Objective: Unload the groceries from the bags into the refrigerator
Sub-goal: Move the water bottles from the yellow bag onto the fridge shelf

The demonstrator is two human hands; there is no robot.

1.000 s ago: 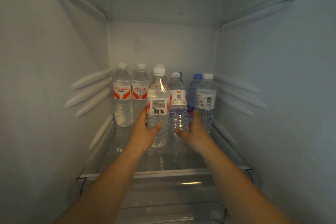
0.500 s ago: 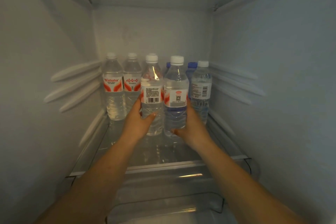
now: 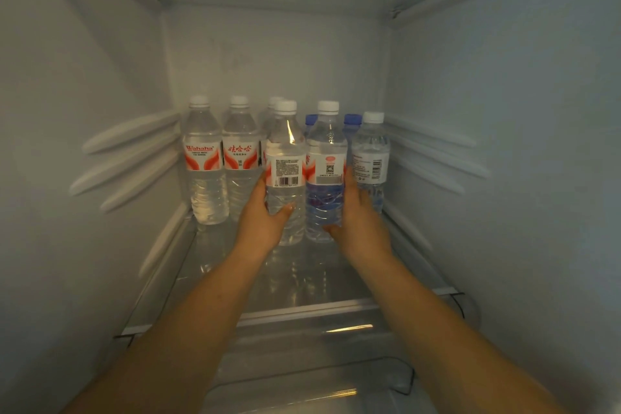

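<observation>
Standing upright side by side on the glass refrigerator shelf point(image 3: 235, 279), two clear plastic water bottles were gripped: the barcode-labelled bottle point(image 3: 285, 175) by the left hand point(image 3: 265, 222), the QR-labelled bottle point(image 3: 325, 175) by the right hand point(image 3: 359, 222). Farther back, more white-capped bottles point(image 3: 205, 161) and blue-capped bottles point(image 3: 352, 121) were lined up.

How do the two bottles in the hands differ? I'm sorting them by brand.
The bottle in the left hand shows a barcode on its label, while the bottle in the right hand shows a square code under a red oval logo. The left one looks clear all the way down; the right one looks bluish low down, perhaps from the blue-capped bottles behind it. Both stand upright on the glass shelf, with white caps and red-and-white labels.
</observation>
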